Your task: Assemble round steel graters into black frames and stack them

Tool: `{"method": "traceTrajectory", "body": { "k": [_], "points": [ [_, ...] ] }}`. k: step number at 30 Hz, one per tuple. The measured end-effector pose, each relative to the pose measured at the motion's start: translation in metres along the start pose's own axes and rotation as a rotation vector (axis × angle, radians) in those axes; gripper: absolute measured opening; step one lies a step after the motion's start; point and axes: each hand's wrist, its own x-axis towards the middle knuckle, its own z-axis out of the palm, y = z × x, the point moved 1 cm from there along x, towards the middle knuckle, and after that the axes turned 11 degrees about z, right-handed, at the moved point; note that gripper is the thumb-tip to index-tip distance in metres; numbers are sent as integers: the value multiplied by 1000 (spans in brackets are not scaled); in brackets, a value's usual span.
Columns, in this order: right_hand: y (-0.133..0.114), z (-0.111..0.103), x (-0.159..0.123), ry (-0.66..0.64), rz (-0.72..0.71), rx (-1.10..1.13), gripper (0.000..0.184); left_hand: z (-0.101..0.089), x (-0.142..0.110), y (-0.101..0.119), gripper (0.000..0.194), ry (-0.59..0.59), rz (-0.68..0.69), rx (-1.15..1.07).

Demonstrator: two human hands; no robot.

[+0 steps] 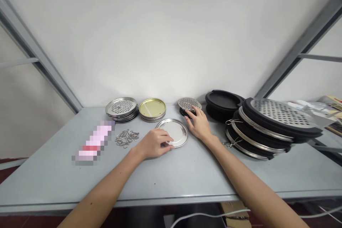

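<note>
The main relation here is between your right hand [199,123] and the small stack of round discs with holes [188,103]: the stack lies at 11 o'clock from this hand, just at its fingertips. Your right hand is clearly the nearer one; from your left hand [155,143] the same stack is farther, at about 1 o'clock.

The fingers of your right hand are parted, with the tips over the near edge of the stack. They are not clenched, but I cannot tell if they pinch a disc or only touch.

Your left hand is half curled at the shiny round plate [176,130], on its 8 o'clock side, with thumb and fingers over the rim. Whether it grasps this rim I also cannot tell. The plate lies flat on the table [197,171], between your two hands: at 2 o'clock from the left one and at 8 o'clock from the right one. From the plate, the stack of discs is at 1 o'clock, near but apart. Both are round, so neither has a long axis to follow.

Near your left hand, at 10 o'clock, lies a pile of metal hooks [127,138], and at 12 o'clock stands a stack of yellowish lids [153,108]
</note>
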Motion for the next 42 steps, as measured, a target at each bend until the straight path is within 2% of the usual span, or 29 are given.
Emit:
{"method": "traceTrajectory", "body": {
  "k": [8, 14, 19, 22, 26, 31, 37, 42],
  "points": [
    [-1, 1, -1, -27, 16, -103, 44, -1, -1, -3, 21, 17, -4, 12],
    [-2, -2, 1, -22, -13, -95, 45, -2, -1, -1, 25, 30, -27, 13],
    [5, -6, 5, 45, 23, -62, 42, -4, -2, 1, 45, 24, -59, 0],
    [15, -8, 6, 82, 86, -29, 36, -5, -2, 0, 50, 27, -89, 5],
    [22, -7, 5, 45, 150, 52, 35, -5, -3, -2, 51, 20, -110, 8],
    [18, -5, 2, 34, 151, 91, 35, -5, -3, -1, 51, 19, -104, 20],
    [15, -2, 1, 7, 123, -51, 39, -6, -2, 1, 48, 17, -89, 18],
    [11, 0, -1, -29, 67, -145, 46, -6, -2, 1, 45, 87, -46, 40]
  ]
}}
